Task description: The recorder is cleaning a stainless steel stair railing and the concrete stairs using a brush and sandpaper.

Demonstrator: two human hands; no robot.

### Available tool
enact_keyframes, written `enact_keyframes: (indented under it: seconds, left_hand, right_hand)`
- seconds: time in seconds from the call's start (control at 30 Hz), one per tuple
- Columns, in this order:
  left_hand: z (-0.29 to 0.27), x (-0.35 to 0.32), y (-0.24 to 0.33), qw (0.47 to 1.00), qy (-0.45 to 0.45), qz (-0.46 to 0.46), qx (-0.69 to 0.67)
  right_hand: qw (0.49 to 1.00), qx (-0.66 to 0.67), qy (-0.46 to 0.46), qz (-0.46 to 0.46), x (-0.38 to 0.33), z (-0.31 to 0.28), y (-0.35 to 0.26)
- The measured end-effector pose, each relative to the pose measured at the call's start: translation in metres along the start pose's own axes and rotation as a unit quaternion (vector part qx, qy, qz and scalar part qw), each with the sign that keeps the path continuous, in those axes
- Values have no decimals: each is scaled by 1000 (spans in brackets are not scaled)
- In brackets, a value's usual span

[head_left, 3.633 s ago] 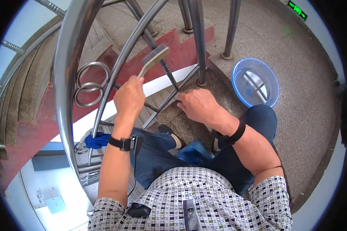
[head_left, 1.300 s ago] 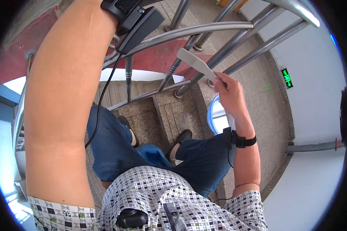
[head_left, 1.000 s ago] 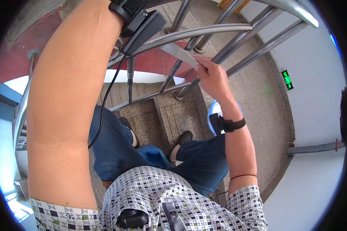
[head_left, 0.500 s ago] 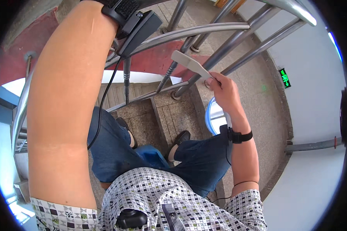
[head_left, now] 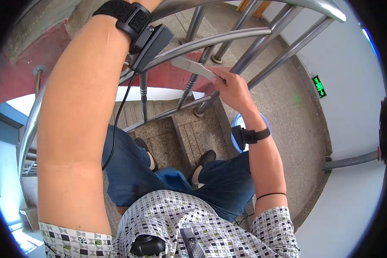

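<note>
My right hand [head_left: 234, 89] is closed around the narrow end of a flat, pale scraper-like tool [head_left: 192, 67]. Its broader end points up and left, close to the curved metal handrail [head_left: 219, 39] and the bars below. My left arm reaches up along the left side to the top edge. Only a sliver of my left hand [head_left: 152, 4] shows beyond the wrist strap; its fingers are out of the picture, so its hold cannot be seen. A dark box-shaped device [head_left: 152, 48] is strapped at that wrist, with a black cable hanging from it.
Stone steps [head_left: 198, 139] lie under my feet, beside metal balusters [head_left: 144, 94]. A blue-rimmed bucket [head_left: 234, 142] stands behind my right wrist. Something blue [head_left: 172, 177] sits between my legs. A white wall with a green lit exit sign [head_left: 319, 87] rises at right.
My right hand has moved left and slightly up, carrying the pale tool closer to the handrail. My left arm has shifted slightly, bringing more of its wrist into view.
</note>
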State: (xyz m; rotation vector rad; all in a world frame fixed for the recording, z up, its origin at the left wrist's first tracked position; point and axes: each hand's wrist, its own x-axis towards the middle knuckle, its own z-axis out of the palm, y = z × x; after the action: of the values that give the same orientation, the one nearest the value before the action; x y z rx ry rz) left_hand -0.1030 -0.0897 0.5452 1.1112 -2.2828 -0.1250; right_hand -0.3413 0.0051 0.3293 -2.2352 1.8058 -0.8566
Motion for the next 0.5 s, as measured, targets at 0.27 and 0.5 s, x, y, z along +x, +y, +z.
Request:
enact_keyframes:
  seconds: [0.27, 0.5]
  left_hand:
    - [0, 7, -7, 1000, 2, 12, 7]
    - [1, 9, -10, 999, 10, 20, 29]
  right_hand:
    - [994, -4, -27, 104, -35, -40, 17]
    - [996, -13, -38, 86, -18, -27, 16]
